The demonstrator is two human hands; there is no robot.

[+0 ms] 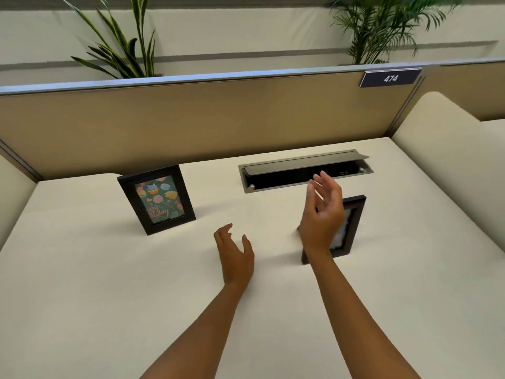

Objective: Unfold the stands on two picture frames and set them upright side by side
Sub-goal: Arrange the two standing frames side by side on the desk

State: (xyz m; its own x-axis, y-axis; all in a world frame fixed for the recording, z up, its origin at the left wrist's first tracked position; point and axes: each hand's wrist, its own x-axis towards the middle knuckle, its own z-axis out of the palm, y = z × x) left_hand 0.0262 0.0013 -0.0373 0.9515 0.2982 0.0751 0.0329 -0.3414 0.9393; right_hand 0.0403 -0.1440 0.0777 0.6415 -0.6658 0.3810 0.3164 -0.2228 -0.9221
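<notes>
Two dark picture frames stand upright on the cream desk (109,283). The left frame (156,199) shows a green birthday card with cupcakes and leans back slightly. The right frame (352,225) stands about an arm's width to its right, its picture mostly hidden behind my right hand (323,214). That hand hovers in front of the frame with fingers spread, holding nothing. My left hand (235,255) floats above the desk between the two frames, fingers loosely apart and empty.
A grey cable hatch (303,170) with its lid raised is set into the desk behind the right frame. A tan partition (191,124) with a "474" label (390,78) closes the back. Plants stand beyond it. Cream side panels flank the desk.
</notes>
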